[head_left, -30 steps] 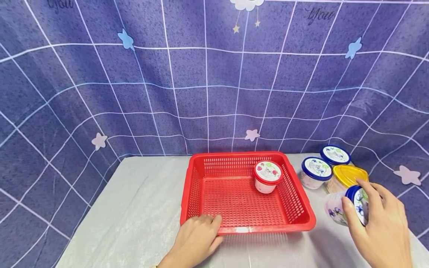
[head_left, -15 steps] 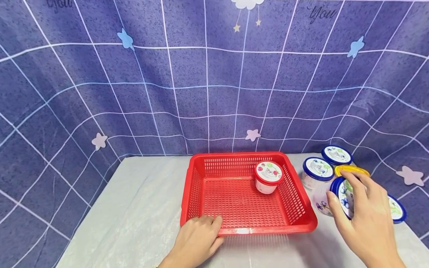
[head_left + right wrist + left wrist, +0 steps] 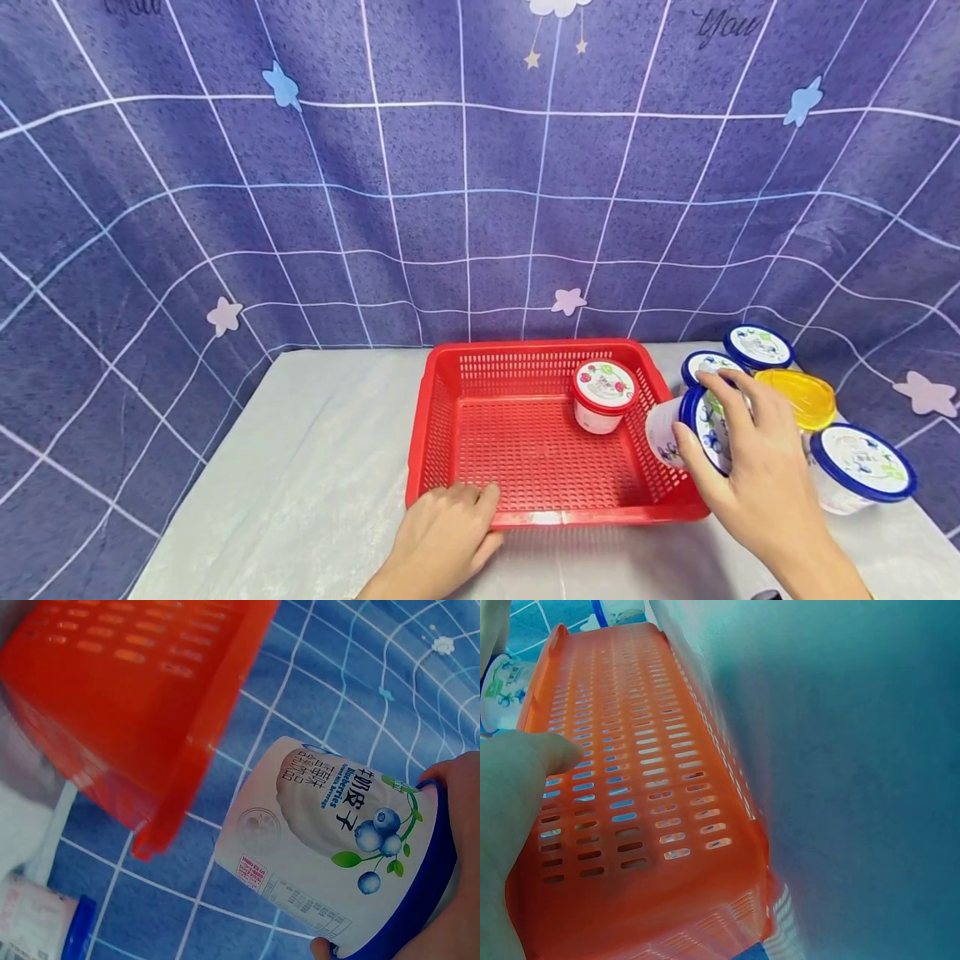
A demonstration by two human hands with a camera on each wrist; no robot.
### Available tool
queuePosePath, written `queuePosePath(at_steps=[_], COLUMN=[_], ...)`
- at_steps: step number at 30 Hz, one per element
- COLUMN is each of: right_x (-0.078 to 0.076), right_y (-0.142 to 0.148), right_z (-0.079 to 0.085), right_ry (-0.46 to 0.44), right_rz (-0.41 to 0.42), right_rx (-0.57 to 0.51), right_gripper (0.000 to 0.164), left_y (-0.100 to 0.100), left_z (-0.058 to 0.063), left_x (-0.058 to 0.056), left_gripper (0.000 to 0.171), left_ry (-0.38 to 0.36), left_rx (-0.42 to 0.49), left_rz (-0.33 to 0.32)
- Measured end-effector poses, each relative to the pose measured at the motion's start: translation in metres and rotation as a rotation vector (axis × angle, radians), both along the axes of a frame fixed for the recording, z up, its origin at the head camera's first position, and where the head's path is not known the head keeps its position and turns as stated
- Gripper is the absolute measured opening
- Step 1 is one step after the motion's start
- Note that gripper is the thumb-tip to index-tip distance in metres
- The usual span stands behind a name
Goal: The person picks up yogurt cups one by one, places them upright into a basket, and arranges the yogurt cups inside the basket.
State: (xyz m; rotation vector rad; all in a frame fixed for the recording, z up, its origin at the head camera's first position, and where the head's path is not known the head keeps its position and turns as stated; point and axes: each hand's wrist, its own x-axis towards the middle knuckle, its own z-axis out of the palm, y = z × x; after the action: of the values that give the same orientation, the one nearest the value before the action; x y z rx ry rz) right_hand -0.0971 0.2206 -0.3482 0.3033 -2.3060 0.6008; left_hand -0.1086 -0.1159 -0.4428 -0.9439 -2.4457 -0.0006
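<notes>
My left hand [image 3: 446, 533] grips the near rim of a red perforated plastic basket [image 3: 555, 518], its fingers over the edge. The left wrist view shows the thumb against the outer wall. My right hand [image 3: 768, 483] holds a blueberry yogurt tub [image 3: 665, 429] by its blue lid, tilted sideways at the basket's right rim. In the right wrist view the tub's label [image 3: 337, 802] shows blueberries, and the tub is off the table. Inside the basket, a red-lidded tub [image 3: 603, 392] stands upright near the far right corner.
Right of the basket stand blue-lidded tubs: one [image 3: 759, 346] at the back, one [image 3: 705, 364] partly behind my right hand, one [image 3: 862, 462] nearer. Among them sits a yellow-lidded tub [image 3: 798, 398]. A purple gridded cloth [image 3: 495, 225] hangs behind the pale tabletop [image 3: 300, 467].
My right hand has carried the blueberry yogurt tub leftward from the group of tubs to the basket's right rim. My left hand has kept its hold on the basket.
</notes>
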Motion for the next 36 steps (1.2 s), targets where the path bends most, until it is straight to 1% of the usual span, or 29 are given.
queuePosePath(at_steps=[3,7,16,20,28,36], right_x=[-0.003,-0.007,-0.016,-0.019,-0.023,-0.029], right_y=[-0.003,-0.007,-0.018,-0.022,-0.026,-0.026], right_z=[-0.004,-0.009,-0.019,-0.024,-0.033,-0.041], right_ry=[-0.012,-0.004,0.002,-0.001,-0.041,-0.1], right_rz=[0.014,0.03,0.069,0.073,0.065,0.082], right_rx=[0.023,0.052,0.07,0.088,0.133,0.173], right_gripper=[0.064,0.063,0.059,0.06,0.063,0.063], left_y=[0.002,0.002,0.002,0.001,0.001,0.0], left_z=[0.0,0.0,0.0,-0.001,-0.001,-0.002], left_x=[0.0,0.001,0.0,0.0,0.0,-0.001], left_gripper=[0.042,0.043,0.042,0.041,0.041,0.041], left_ry=[0.009,0.018,0.034,0.042,0.037,0.039], left_rx=[-0.006,-0.004,0.007,0.012,-0.005,-0.009], left_rz=[-0.008,-0.006,-0.011,-0.018,-0.021,-0.023])
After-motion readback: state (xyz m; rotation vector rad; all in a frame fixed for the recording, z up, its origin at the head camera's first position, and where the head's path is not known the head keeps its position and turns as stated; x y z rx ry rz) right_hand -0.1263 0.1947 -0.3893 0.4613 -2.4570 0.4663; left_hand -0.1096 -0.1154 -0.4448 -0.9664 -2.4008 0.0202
